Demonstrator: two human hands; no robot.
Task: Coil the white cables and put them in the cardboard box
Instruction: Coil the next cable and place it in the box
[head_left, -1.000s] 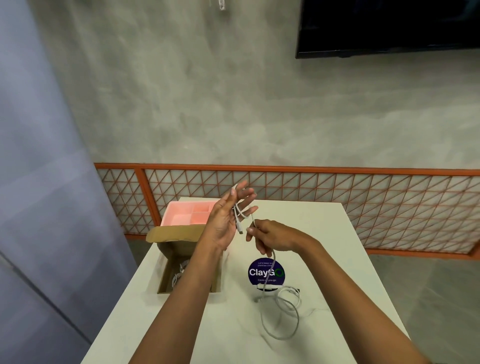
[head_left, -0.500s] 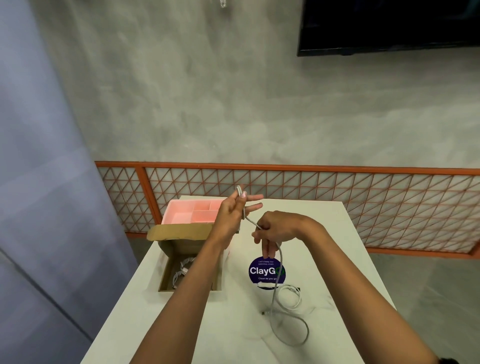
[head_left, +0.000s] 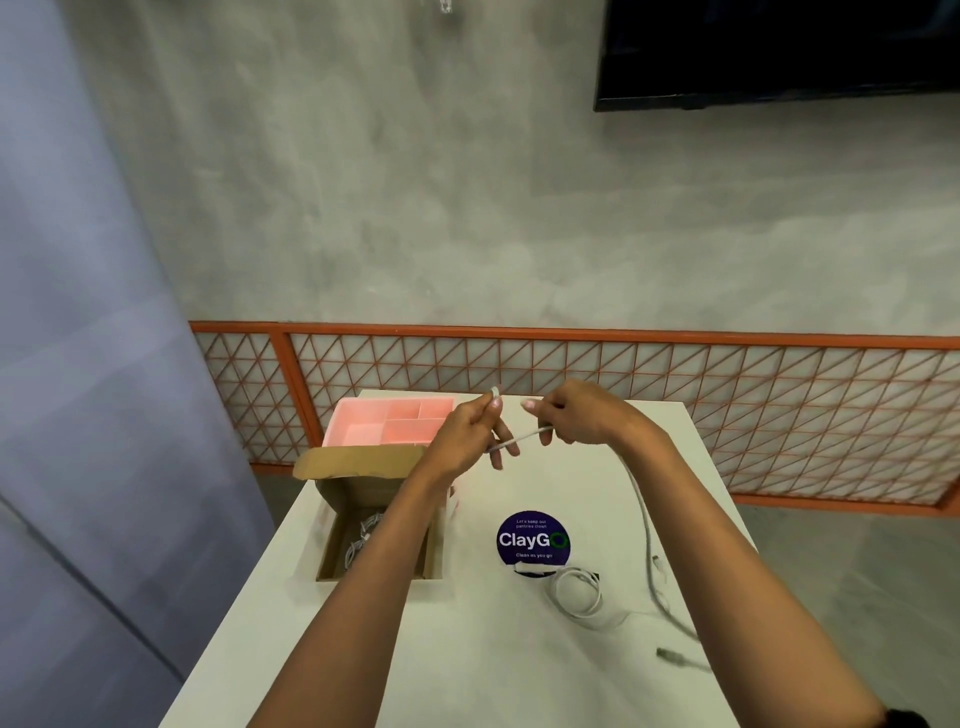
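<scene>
- Two bare forearms reach up from the bottom edge of the view. Both hands are raised above the white table (head_left: 467, 649), close together near its far end.
- The left hand (head_left: 470, 431) has its back toward the camera and its fingers curled. Thumb and forefinger pinch a small loop of the white cable (head_left: 519, 439), which pokes out above the knuckles. The lower fingers point down and to the right.
- The right hand (head_left: 582, 418) sits just beside it at about the same height, wrist bent. Its fingers are curled round the same cable, and one pale-nailed fingertip points toward the left hand.
- A short, taut stretch of cable bridges the gap between the hands. The rest falls from under the right hand in a long curve to the table, where its blurred plug end lies near the right edge.
- A second white cable (head_left: 576, 592) lies loosely looped on the table, just below the round purple sticker (head_left: 532, 540).
- The cardboard box (head_left: 374, 493) stands open at the table's left edge, under the left forearm. Coiled cables (head_left: 363, 535) show inside it.
- A pink tray (head_left: 389, 421) with compartments sits just behind the box.
</scene>
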